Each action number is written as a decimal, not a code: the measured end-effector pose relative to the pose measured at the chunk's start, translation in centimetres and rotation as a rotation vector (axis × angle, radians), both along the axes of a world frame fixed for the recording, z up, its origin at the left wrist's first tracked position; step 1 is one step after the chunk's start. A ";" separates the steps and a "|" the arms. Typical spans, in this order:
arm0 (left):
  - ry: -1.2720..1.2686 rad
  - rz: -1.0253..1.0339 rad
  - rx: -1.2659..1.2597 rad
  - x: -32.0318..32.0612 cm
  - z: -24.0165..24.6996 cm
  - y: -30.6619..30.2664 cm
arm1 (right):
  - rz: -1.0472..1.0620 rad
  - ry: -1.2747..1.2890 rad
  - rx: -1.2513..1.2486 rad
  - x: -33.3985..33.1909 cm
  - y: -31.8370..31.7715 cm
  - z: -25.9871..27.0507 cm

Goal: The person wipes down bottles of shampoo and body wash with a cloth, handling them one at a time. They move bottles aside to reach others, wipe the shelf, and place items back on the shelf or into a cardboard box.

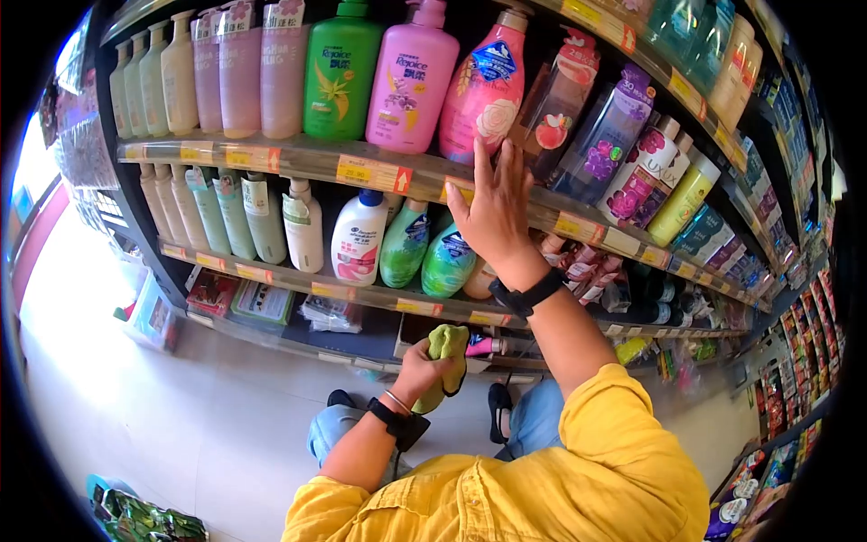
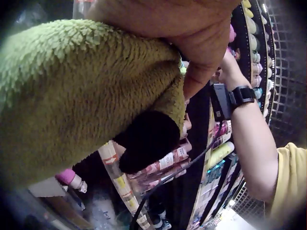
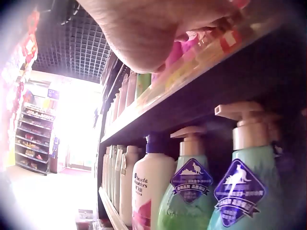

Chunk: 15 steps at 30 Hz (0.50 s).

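Observation:
My left hand [image 1: 421,372] grips a fuzzy green cloth [image 1: 446,345] low in front of the shelves. In the left wrist view the bunched cloth [image 2: 72,100] fills much of the picture, with a dark opening or shadow at its lower fold. My right hand [image 1: 495,212] reaches up to the edge of the upper shelf, fingers mostly straight. Its fingertips overlap the bottom of a pink pump bottle [image 1: 483,81] with a white rose on its label. Beside that bottle stand a lilac Rejoice bottle [image 1: 408,81] and a clear peach-labelled bottle [image 1: 553,113].
A green Rejoice bottle [image 1: 336,77] stands further left. On the shelf below are a white Head & Shoulders bottle [image 1: 358,239] and green pump bottles [image 1: 449,262]. Price tags line the upper shelf edge [image 1: 316,164]. A clear plastic bin [image 1: 153,312] sits on the floor at left.

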State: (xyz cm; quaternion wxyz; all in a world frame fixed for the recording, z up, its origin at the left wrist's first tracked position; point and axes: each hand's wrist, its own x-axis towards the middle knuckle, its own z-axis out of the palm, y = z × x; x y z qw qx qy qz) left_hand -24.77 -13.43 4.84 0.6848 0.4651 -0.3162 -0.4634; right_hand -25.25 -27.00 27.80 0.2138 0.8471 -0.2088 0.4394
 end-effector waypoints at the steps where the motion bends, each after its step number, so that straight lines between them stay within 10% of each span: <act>1: 0.004 -0.007 0.001 0.0 0.2 0.0 | 0.004 0.006 -0.002 0.3 0.0 0.0; 15: 0.017 -0.011 0.023 -0.1 1.1 0.5 | -0.094 -0.053 -0.031 0.8 -0.4 -0.6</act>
